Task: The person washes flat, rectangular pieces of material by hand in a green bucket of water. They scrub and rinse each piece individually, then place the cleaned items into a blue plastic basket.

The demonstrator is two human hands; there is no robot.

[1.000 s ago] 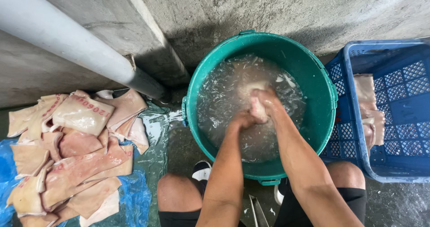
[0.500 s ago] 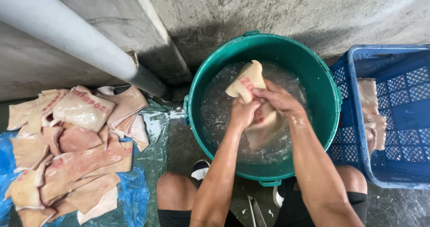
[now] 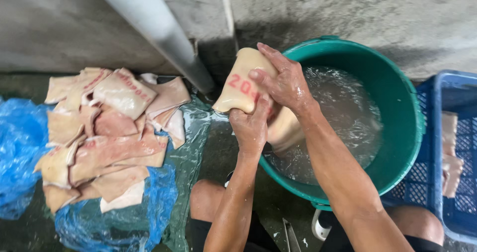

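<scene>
Both hands, left hand below and right hand on top, clasp a wet slab of pork skin above the left rim of the green tub. Being slick, it could slip onto the concrete floor.

Both hands grip one pale slab of pork skin with a red stamp, held over the left rim of a green bucket of foamy water. The right hand lies across the slab's top; the left hand clasps it from below. To the left, a pile of similar skin pieces lies on blue plastic sheeting on the wet concrete floor. A grey pipe slants above the pile. At right, a blue crate holds a few more pieces.
</scene>
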